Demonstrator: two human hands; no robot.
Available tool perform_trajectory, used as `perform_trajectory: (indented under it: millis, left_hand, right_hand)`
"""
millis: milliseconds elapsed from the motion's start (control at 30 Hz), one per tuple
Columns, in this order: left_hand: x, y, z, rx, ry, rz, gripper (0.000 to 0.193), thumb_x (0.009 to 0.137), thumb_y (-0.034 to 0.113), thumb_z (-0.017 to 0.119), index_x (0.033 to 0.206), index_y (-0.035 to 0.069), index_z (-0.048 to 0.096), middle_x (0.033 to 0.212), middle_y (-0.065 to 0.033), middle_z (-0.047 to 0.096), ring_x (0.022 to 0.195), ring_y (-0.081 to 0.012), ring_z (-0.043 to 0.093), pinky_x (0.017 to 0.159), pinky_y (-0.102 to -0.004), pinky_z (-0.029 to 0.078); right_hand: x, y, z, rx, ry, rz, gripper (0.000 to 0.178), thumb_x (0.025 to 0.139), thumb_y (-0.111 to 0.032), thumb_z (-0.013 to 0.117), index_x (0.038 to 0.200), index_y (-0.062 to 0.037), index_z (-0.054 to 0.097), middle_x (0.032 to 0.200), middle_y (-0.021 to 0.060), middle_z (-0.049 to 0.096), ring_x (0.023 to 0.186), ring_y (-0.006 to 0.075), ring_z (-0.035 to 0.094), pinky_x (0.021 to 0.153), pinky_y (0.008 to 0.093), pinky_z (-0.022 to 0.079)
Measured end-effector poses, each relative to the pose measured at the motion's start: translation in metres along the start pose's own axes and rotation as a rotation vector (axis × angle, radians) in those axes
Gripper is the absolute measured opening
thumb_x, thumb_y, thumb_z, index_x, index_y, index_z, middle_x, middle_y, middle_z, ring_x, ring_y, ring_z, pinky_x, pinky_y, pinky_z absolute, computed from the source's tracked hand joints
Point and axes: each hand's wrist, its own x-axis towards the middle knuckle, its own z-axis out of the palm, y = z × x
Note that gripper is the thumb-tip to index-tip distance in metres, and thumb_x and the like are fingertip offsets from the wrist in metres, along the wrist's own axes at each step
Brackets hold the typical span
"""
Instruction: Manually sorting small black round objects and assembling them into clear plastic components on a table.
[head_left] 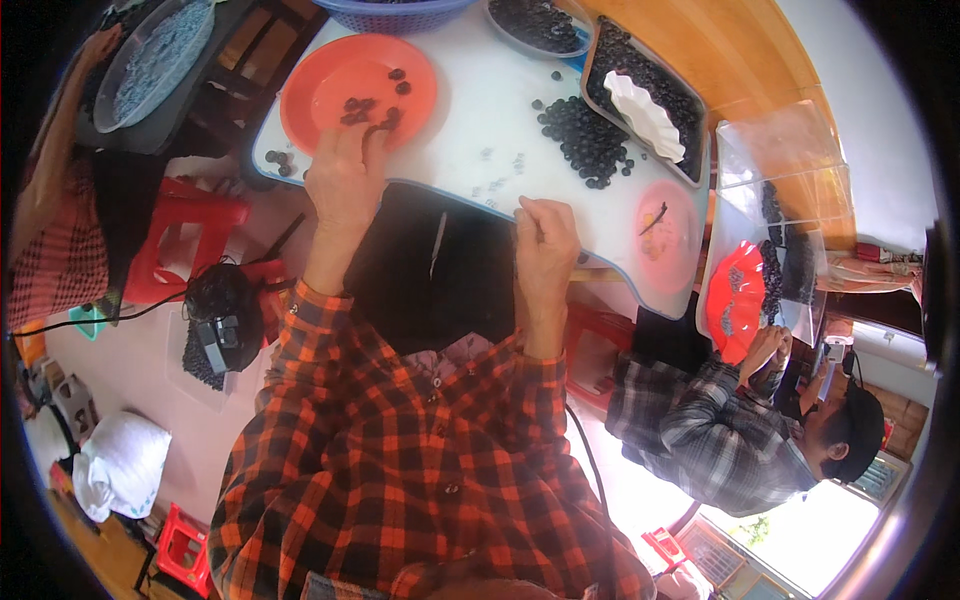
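At the near rim of a round orange-red plate (pixel 300 100), my left hand (pixel 345 170) has its fingers pinched together. Several dark, shiny round pieces (pixel 358 108) lie in the plate beside those fingertips; whether one is between them is hard to make out. My right hand (pixel 546 225) is closed at the table's near edge, thumb against the curled fingers, and what it holds, if anything, is hidden. Small clear bits (pixel 488 190) lie on the white tabletop (pixel 450 130) between the hands. A loose pile of black round pieces (pixel 585 140) sits beyond my right hand.
Behind the pile stand a tray of black pieces (pixel 615 50) with a white fluted dish (pixel 645 115), a clear bowl (pixel 540 25) and a blue basket (pixel 395 15). A pink plate (pixel 668 235) is at right. Another person (pixel 740 430) works beside a red fluted dish (pixel 735 300).
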Motion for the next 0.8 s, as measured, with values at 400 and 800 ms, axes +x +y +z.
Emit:
perform_trajectory:
  millis: [400, 800]
  left_hand:
    - [-0.011, 0.011, 0.006, -0.111, 0.062, 0.01, 0.018, 0.082, 0.005, 0.074, 0.1, 0.003, 0.069, 0.084, -0.0098, 0.061, 0.067, -0.0212, 0.064, 0.057, -0.0318, 0.051]
    - [-0.049, 0.05, 0.013, -0.439, -0.147, 0.014, 0.014, 0.083, -0.001, 0.071, 0.097, 0.001, 0.067, 0.079, -0.0102, 0.059, 0.063, -0.0218, 0.059, 0.055, -0.0319, 0.047]
  right_hand:
    - [0.029, 0.047, 0.003, -0.334, 0.136, -0.024, 0.026, 0.085, 0.002, 0.059, 0.109, -0.0006, 0.067, 0.106, 0.016, 0.061, 0.1, 0.0333, 0.058, 0.089, 0.0411, 0.046]
    - [0.061, 0.063, 0.024, -0.622, 0.089, -0.028, 0.046, 0.075, 0.006, 0.06, 0.118, -0.009, 0.066, 0.117, 0.0078, 0.057, 0.106, 0.0302, 0.05, 0.089, 0.0432, 0.039]
